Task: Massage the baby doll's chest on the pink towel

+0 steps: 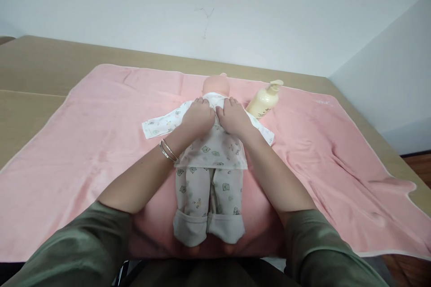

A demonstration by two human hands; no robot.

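A baby doll (216, 85) lies on a pink blanket (111, 125), its head toward the wall. It wears a white printed top (212, 154) with the sleeves spread out and matching trousers (197, 193) with turned-up cuffs. My left hand (200, 117) rests on the upper chest of the top at the left, palm down, fingers toward the doll's head. On the other side of the chest lies my right hand (233, 115), flat on the cloth. Neither hand shows anything gripped in it. The doll's face cannot be made out.
A cream pump bottle (264, 102) leans or lies just right of the doll, beside its sleeve. The blanket covers much of a wooden table (50, 56), which meets a white wall (134, 22) at the back.
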